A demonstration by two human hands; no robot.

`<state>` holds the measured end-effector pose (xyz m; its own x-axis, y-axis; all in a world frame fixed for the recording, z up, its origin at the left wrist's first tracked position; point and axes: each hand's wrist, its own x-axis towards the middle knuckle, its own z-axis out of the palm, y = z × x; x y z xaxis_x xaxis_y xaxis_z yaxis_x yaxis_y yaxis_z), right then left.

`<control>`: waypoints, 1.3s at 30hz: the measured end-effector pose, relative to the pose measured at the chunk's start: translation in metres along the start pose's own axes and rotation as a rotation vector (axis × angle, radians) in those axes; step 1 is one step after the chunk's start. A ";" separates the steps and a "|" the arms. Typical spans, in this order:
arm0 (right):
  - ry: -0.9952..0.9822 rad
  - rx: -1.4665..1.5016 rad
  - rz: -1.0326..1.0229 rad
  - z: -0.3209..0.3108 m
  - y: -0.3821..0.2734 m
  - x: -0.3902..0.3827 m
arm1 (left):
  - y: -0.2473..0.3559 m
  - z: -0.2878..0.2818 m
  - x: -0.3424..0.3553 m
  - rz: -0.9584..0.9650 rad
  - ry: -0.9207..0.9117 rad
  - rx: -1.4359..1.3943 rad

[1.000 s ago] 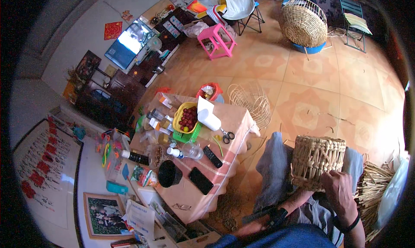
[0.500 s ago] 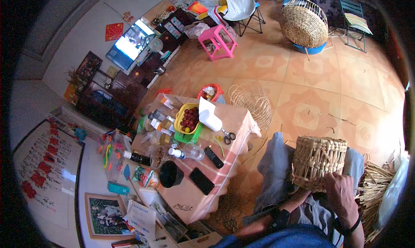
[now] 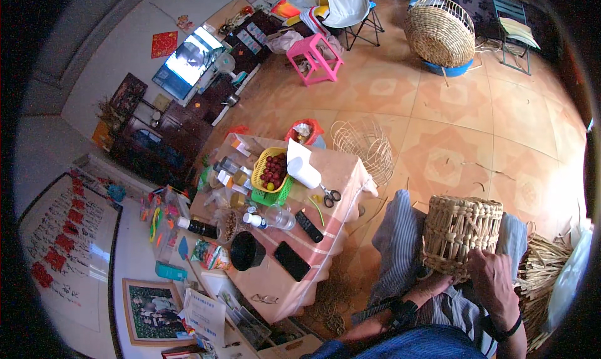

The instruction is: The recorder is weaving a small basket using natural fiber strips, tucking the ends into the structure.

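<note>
Tan, drum-shaped woven-straw basket (image 3: 462, 234), probably light, springy, best held by its rim; right hand (image 3: 491, 276) curled closed at near right edge; left hand (image 3: 441, 282) half-hidden, grip unclear.

Tiled floor (image 3: 451, 155) opens wide beyond the woven basket (image 3: 462, 230), a broad lane straight ahead — but swing left and the cloth-covered table (image 3: 341, 171) bars the way, a looped openwork frame (image 3: 368, 151) beside its corner. Out right it's tight — straw bundle (image 3: 543, 274) near the right hand (image 3: 491, 276), plastic sheet (image 3: 571, 284) just past.
</note>
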<state>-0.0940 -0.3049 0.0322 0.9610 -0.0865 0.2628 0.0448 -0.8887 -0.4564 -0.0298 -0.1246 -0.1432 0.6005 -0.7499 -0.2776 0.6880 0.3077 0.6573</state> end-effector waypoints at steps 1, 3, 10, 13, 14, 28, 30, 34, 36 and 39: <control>-0.039 0.008 0.011 0.000 0.000 -0.001 | -0.001 0.001 0.000 0.001 0.002 0.003; -0.118 0.024 0.034 0.001 0.000 -0.003 | 0.000 0.002 0.000 0.000 0.001 0.013; -0.096 -0.017 0.031 -0.017 -0.020 0.010 | 0.001 0.004 0.000 0.005 0.016 0.027; -0.011 -0.065 0.027 -0.017 -0.024 0.013 | 0.004 0.002 -0.003 0.006 0.020 0.041; 0.013 -0.081 0.025 -0.018 -0.025 0.014 | 0.005 0.002 -0.004 0.006 0.023 0.046; -0.029 0.005 0.100 -0.022 -0.025 0.016 | 0.008 0.004 -0.007 0.016 0.046 0.068; -0.047 0.015 0.114 -0.022 -0.025 0.016 | 0.006 0.005 -0.007 0.019 0.049 0.069; -0.071 0.038 0.130 -0.021 -0.027 0.023 | 0.004 0.005 -0.008 0.023 0.057 0.066; -0.078 0.038 0.139 -0.022 -0.031 0.025 | 0.007 0.004 -0.008 0.028 0.065 0.071; -0.085 -0.048 0.124 0.009 0.006 0.011 | 0.010 0.003 -0.010 0.030 0.064 0.086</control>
<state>-0.0808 -0.3074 0.0242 0.9780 -0.1603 0.1332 -0.0868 -0.8944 -0.4388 -0.0307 -0.1157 -0.1317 0.6475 -0.7008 -0.2994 0.6334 0.2765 0.7227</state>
